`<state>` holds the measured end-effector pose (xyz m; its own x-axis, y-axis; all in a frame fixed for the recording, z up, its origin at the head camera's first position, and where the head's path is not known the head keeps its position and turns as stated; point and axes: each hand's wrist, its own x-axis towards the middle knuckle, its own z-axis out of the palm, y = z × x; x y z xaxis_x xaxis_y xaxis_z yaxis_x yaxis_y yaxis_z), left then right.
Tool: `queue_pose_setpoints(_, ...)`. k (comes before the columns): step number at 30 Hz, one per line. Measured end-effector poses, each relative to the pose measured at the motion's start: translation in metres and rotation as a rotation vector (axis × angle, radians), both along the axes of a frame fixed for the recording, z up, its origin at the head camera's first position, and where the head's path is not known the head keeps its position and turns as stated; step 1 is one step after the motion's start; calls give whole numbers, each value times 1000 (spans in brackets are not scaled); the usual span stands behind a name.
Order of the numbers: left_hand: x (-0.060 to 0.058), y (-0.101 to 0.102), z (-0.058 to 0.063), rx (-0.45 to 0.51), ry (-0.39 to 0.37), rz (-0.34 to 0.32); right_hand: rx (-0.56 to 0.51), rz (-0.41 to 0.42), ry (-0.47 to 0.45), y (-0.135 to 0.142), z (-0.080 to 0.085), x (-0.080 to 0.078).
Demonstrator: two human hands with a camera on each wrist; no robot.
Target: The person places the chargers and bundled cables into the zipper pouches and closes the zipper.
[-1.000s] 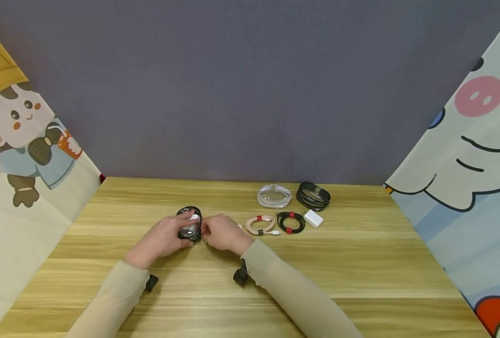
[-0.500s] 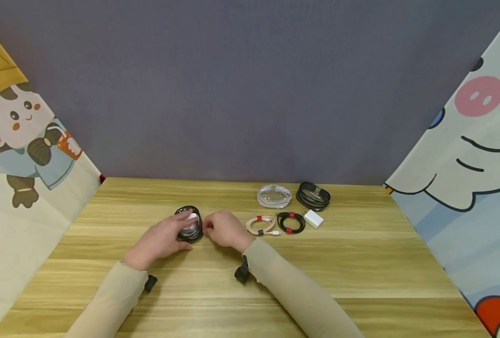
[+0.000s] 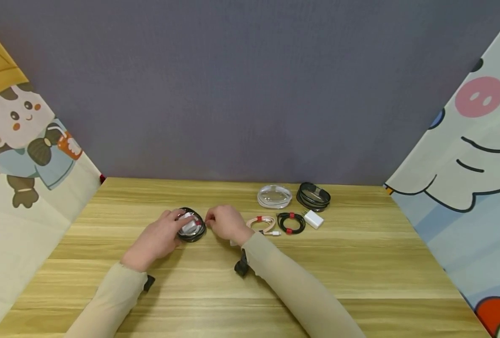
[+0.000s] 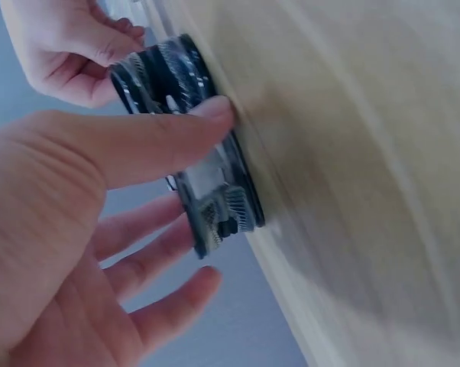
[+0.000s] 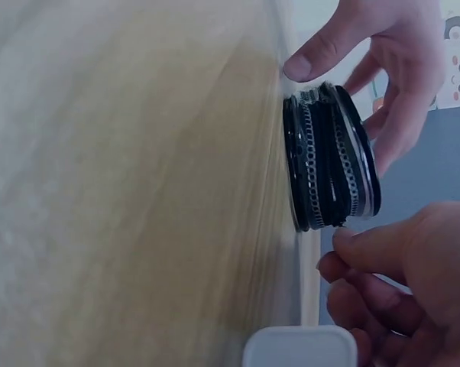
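Note:
A small round black zip case (image 3: 197, 235) rests on the wooden table between the hands. Through its top show a white block (image 3: 188, 226) and a bit of red. My left hand (image 3: 153, 240) grips the case from the left, thumb on the near side and fingers across the top and far side. In the right wrist view, two rows of zipper teeth (image 5: 312, 164) run around its side with dark fabric between them. My right hand (image 3: 227, 223) pinches the zipper pull (image 5: 340, 224) at the case's right side with thumb and index finger.
A white charger block (image 5: 299, 348) lies close under my right hand. Farther right are a peach cable coil (image 3: 272, 221), a black cable with red ties (image 3: 292, 215) and a white plug adapter (image 3: 314, 219). White (image 3: 271, 205) and black (image 3: 311, 204) coils sit behind them.
The case has shifted slightly right and turned, showing more of its top. My right hand has moved a little right and away from me; the left fingers have drawn back a little.

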<state>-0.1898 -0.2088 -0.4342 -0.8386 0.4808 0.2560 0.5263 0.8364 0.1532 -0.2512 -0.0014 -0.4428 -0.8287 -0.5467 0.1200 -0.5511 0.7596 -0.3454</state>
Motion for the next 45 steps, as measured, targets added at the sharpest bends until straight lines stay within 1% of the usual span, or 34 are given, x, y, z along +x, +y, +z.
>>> queue_pose_setpoints(3, -2, 1, -1, 0, 31, 5, -7, -15, -7, -2, -1, -2)
queue_pose_setpoints(5, -3, 3, -2, 3, 44, -6, -8, -21, -4, -3, -2, -3)
queue_pose_setpoints(7, -4, 4, -3, 10, 57, -30, -6, -28, -2, -4, -2, -4)
queue_pose_setpoints(10, -6, 5, -4, 21, 70, -84, -3, -41, -4, -5, -4, -6)
queue_pose_setpoints(13, -8, 5, -6, 14, 74, -101, -7, -51, -12, -5, -5, -7)
queue_pose_setpoints(18, -6, 4, -7, -21, 37, -45, -21, -47, -22, -4, -5, -7)
queue_pose_setpoints(21, -6, 4, -7, -39, 23, -29, -29, -39, -18, -3, -6, -6)
queue_pose_setpoints(24, -5, 5, -6, -39, 13, -17, -34, -37, -17, -3, -6, -6)
queue_pose_setpoints(28, -4, 6, -3, -15, -10, -7, -37, -39, -35, -2, -6, -5)
queue_pose_setpoints(35, -6, 8, -2, 12, -45, 13, -27, -37, -36, -1, -6, -6)
queue_pose_setpoints(45, -6, 9, 0, -9, -109, 39, -33, -23, -53, 2, -5, -5)
